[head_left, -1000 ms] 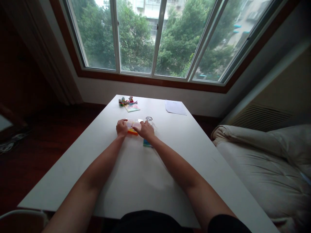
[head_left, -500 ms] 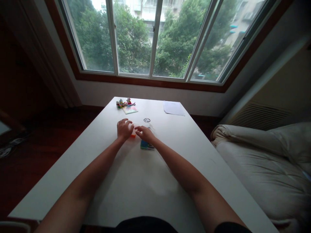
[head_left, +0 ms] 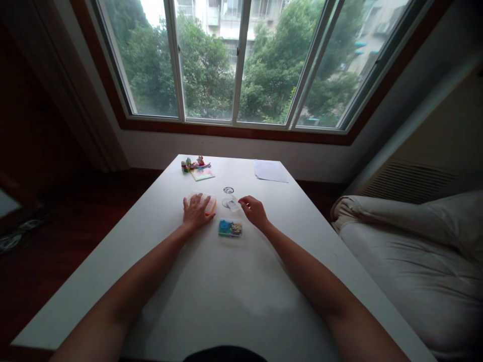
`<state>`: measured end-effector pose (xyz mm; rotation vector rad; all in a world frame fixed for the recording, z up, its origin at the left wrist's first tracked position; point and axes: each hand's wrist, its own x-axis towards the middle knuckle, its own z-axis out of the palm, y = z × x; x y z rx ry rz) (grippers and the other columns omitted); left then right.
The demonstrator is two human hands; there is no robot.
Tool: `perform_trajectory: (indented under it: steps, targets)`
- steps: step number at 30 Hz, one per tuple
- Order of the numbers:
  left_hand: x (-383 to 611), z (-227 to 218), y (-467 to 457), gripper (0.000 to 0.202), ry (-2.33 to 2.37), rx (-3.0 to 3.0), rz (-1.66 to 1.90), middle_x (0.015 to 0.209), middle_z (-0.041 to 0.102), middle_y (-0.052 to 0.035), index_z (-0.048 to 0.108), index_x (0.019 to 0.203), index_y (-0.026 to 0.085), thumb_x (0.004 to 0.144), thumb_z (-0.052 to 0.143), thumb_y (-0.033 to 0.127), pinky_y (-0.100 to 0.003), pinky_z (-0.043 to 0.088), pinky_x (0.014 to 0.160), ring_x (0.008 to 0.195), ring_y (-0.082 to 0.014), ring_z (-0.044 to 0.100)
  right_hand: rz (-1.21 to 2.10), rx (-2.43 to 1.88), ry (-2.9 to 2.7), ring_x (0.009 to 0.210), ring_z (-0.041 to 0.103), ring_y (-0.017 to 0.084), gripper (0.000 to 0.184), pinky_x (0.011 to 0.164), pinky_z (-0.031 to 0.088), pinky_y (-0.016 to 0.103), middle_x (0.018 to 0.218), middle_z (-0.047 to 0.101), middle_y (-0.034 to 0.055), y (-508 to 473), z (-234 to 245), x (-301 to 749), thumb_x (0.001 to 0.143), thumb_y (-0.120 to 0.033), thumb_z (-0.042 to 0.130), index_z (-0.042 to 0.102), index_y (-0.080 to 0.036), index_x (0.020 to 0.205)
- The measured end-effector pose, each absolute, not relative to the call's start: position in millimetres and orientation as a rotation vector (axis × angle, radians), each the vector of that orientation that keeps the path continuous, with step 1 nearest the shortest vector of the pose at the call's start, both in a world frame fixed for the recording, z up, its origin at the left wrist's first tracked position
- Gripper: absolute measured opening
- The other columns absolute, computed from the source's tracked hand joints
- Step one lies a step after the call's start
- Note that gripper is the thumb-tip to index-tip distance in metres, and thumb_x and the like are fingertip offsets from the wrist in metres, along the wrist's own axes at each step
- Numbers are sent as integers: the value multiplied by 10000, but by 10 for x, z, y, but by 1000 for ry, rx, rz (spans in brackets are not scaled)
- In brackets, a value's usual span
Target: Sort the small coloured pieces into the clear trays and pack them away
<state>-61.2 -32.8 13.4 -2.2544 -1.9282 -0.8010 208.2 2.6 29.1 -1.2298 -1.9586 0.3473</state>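
My left hand (head_left: 196,211) lies with spread fingers over a translucent box with orange in it (head_left: 213,205), near the middle of the white table. My right hand (head_left: 255,211) pinches the edge of a small clear plastic piece (head_left: 234,203), which tilts over the tabletop. Between my forearms lies a shallow clear case (head_left: 230,228) holding blue and yellowish bits in separate areas. Just beyond the clear piece sits a dark-rimmed round item (head_left: 228,190). What exactly the clear piece is, I cannot make out.
Small colourful figurines (head_left: 192,164) stand at the table's far left, beside a pastel card or booklet (head_left: 203,174). White paper sheets (head_left: 270,171) lie at the far right. A pale cushioned sofa (head_left: 403,251) flanks the right side, and a window (head_left: 237,65) rises behind the table.
My hands have moved apart. The left now rests flat on the orange-tinted box, while the right has moved rightward, holding the clear piece. The case of coloured bits is now fully uncovered.
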Motion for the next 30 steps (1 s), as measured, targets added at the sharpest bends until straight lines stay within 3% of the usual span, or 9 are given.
perform_trajectory:
  steps: [5,8,13,16,21,30]
  targets:
    - [-578,82,-291,685,-1942,-2213,-804,1553,437,-131,533,1456,353,799,709,429,-660,18,1211,1457,-410,297,234,-1353,-2025,1071,620,227,252,946,506,377,1143,670,89,32,126,2200,940,-255,543,696,-217,1137]
    - [-615,87,-242,671,-1953,-2198,-821,1553,439,-127,546,1446,354,797,706,406,-655,18,1213,1454,-409,299,222,-1385,-2134,1162,588,239,331,1005,475,386,1241,635,98,41,94,2153,936,-317,605,638,-226,1253]
    - [-778,119,-132,665,-1971,-2166,-894,1546,447,-131,565,1431,344,783,713,366,-659,20,1208,1449,-418,307,159,-1556,-2170,1022,634,248,355,869,496,347,1126,660,105,120,176,1923,949,-516,606,641,-230,1158]
    - [-896,131,-85,661,-1993,-2139,-879,1542,451,-127,566,1430,343,785,710,357,-654,33,1208,1449,-415,309,116,-1584,-2232,981,643,240,279,819,494,325,1118,665,95,197,203,1765,957,-456,610,638,-254,1148]
    - [-1076,115,-15,655,-2005,-2085,-849,1546,446,-130,556,1442,333,803,694,370,-638,34,1210,1446,-394,311,138,-1505,-2331,1109,624,245,300,885,494,335,1252,646,91,369,203,1593,966,-318,606,620,-294,1265]
    - [-1271,101,84,655,-2034,-2001,-745,1543,455,-98,535,1457,346,820,675,402,-620,77,1207,1439,-370,314,160,-1328,-2553,1210,590,227,355,1001,470,337,1319,635,75,712,278,1054,997,-303,571,605,-296,1350]
